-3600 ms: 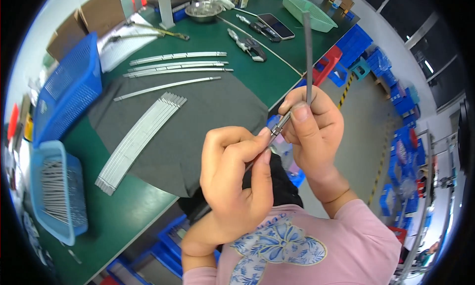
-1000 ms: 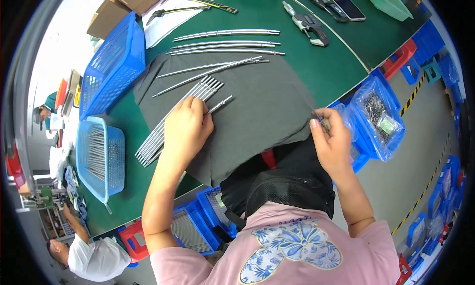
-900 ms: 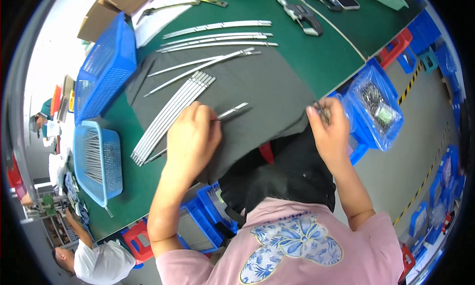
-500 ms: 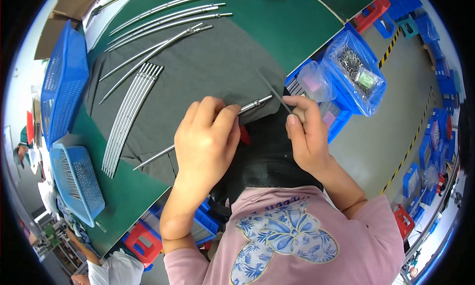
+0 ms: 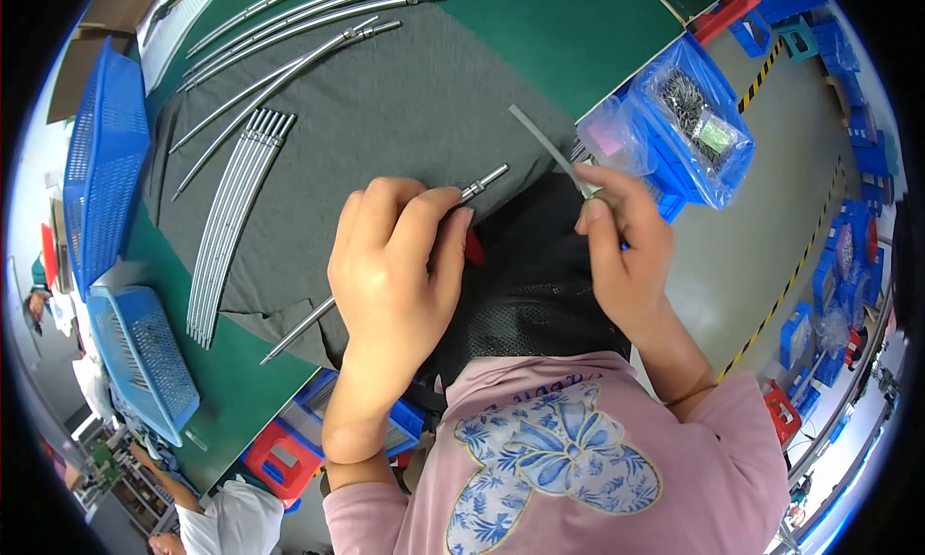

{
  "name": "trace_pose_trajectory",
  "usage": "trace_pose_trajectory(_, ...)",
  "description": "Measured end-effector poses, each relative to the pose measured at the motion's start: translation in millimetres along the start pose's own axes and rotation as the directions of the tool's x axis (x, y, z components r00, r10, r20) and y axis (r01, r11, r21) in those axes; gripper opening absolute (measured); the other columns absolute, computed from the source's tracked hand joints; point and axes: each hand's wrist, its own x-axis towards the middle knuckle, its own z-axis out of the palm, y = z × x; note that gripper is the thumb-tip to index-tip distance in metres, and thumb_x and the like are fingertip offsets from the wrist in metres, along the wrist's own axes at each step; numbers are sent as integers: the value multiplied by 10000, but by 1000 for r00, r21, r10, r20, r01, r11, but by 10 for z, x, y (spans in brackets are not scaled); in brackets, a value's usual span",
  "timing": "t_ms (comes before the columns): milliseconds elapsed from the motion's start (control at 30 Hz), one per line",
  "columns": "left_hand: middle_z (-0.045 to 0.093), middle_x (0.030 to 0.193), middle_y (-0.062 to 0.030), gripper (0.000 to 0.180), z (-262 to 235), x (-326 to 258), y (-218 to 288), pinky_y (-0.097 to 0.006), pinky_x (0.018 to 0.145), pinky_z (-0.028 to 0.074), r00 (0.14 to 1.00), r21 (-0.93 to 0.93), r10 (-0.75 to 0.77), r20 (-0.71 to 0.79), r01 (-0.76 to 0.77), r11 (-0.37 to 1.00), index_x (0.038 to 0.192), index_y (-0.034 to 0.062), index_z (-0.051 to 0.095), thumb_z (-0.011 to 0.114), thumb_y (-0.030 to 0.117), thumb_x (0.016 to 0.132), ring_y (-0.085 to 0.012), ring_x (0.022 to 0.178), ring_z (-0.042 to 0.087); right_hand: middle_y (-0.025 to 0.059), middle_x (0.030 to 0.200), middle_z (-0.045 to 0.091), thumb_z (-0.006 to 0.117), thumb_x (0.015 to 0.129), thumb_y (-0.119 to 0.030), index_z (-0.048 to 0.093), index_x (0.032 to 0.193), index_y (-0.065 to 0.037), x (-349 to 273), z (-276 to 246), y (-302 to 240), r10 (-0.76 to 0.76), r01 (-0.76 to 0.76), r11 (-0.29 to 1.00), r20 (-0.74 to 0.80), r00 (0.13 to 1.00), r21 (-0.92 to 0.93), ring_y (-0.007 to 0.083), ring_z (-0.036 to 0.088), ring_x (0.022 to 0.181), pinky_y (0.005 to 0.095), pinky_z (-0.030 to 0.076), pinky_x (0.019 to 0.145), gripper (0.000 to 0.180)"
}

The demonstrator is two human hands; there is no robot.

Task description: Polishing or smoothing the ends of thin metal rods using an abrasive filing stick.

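My left hand (image 5: 390, 261) is closed around a slim shiny metal rod (image 5: 488, 181). The rod's stepped, collared end sticks out past my thumb and fingertips; its pointed other end slants down to the left over the grey cloth (image 5: 405, 102). Between thumb and fingers, my right hand (image 5: 628, 251) pinches a thin flat grey file-like strip (image 5: 541, 138), tilted up and left. Strip and rod end are apart. On the cloth to the left lies a neat row of several similar rods (image 5: 236, 227). Two crossed rods (image 5: 279, 85) lie beyond them.
Several more rods (image 5: 313, 25) lie at the far side of the green table (image 5: 540, 35). Blue baskets (image 5: 106, 170) stand along the left. At right, a blue bin (image 5: 737, 184) holds bagged small metal parts. Another person's white sleeve (image 5: 241, 521) shows at lower left.
My right hand has moved right with the strip, away from the rod's end, and the strip has turned its broad face into view. The rod's end has shifted slightly left and up.
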Motion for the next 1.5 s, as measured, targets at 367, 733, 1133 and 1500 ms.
trace_pose_trajectory(367,547,769,-35,163,152,-6,-21,-317,548,416,989,-29,3,-145,-7,1000,829,70,679,751,19,692,-203,643,508,38,545,429,637,699,30,688,1113,-71,10,17,-72,-448,446,845,64,892,-296,192,417,407,327,329,406,429)
trace_pose_trajectory(733,540,770,-36,171,203,-29,-44,-327,540,416,984,-22,26,-179,-31,999,834,63,671,758,33,689,-214,642,502,21,562,433,626,674,37,675,1123,-27,-76,139,-179,-494,516,775,158,855,-365,174,401,421,311,319,410,456)
trace_pose_trajectory(1133,571,788,-38,167,207,-14,-18,-333,558,438,982,-91,-2,-189,-15,996,800,56,650,736,12,665,-229,668,526,23,575,440,605,695,14,642,1189,-19,136,42,-337,-491,606,681,357,795,-412,187,404,430,336,313,423,496)
trace_pose_trajectory(1500,574,803,-39,169,199,-26,-23,-329,567,445,983,-122,-22,-181,0,992,808,57,653,732,14,665,-231,676,532,0,565,380,624,655,-77,664,1188,-74,-33,-9,-291,-447,596,620,394,803,-510,160,399,430,323,323,412,534)
